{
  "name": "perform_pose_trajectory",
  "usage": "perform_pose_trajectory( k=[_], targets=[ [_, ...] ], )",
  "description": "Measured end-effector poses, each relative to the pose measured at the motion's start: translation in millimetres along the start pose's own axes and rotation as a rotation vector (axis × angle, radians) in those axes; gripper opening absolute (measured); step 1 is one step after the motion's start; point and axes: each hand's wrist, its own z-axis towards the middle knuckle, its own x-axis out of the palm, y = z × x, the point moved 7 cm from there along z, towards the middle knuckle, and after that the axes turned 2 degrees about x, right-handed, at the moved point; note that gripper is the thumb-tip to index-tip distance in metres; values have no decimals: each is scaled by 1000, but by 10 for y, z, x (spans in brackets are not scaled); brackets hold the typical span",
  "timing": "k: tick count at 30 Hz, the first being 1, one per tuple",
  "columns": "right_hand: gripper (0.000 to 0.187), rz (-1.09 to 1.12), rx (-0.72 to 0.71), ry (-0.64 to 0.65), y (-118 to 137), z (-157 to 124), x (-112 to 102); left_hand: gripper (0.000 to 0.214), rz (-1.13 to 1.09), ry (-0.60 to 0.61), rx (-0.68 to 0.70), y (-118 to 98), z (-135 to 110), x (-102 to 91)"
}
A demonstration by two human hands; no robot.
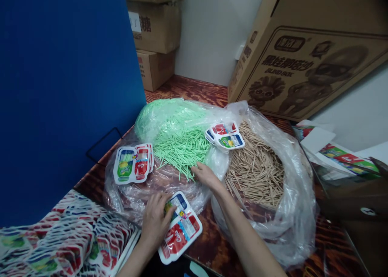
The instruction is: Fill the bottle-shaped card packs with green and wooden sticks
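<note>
Rows of bottle-shaped printed packets (69,236) fill the lower left of the frame, stacked close and overlapping beside a blue panel (66,87) at the left edge. To their right, a small stack of twin-bottle packets (133,164), marked Sprite and Cola, lies on the clear plastic of an open bag (133,202) left of centre. Cardboard cartons (157,30) rise behind, at upper left of centre.

At lower centre, a person's left hand (156,216) is clamped on one tilted twin-bottle packet (183,228), thumb across its printed front. Above it, the left-hand bag holds a large heap of thin green sticks (182,147), partly under plastic. The right hand (206,174) reaches to the near edge of that heap, fingertips close together at the sticks; whether they grip any cannot be told.

Just right of the green heap, a second small packet stack (226,135) rests where the two bags meet. Beside it, another clear bag (294,224), its mouth rolled open, contains tan sticks (257,168). A printed carton reading "Blind Box" (303,67) leans at upper right.

Work appears well short of finished: both heaps remain ample, the lower-left rows are many, and one packet is in hand. The packets' contents cannot be made out.
</note>
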Motion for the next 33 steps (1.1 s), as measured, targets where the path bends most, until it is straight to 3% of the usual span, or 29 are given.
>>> perform_pose_trajectory(
  k=[4, 8, 13, 21, 25, 33],
  targets=[
    [29, 169, 26, 92, -24, -22, 67, 20, 10, -9, 4, 23, -19, 16],
    [22, 291, 60, 146, -1, -93, 82, 20, 12, -10, 11, 37, -23, 29],
    [18, 240, 130, 177, -52, -134, 134, 19, 22, -13, 26, 9, -7, 16],
    [4, -166, 44, 27, -1, -139, 22, 20, 40, 0, 16, -5, -5, 18],
    [14, -497, -76, -1, 101, -340, -21, 21, 45, -17, 34, -23, 6, -2],
    [23, -414, -4, -290, -4, -564, -131, 21, 46, 19, 31, 10, -11, 41]
  ],
)
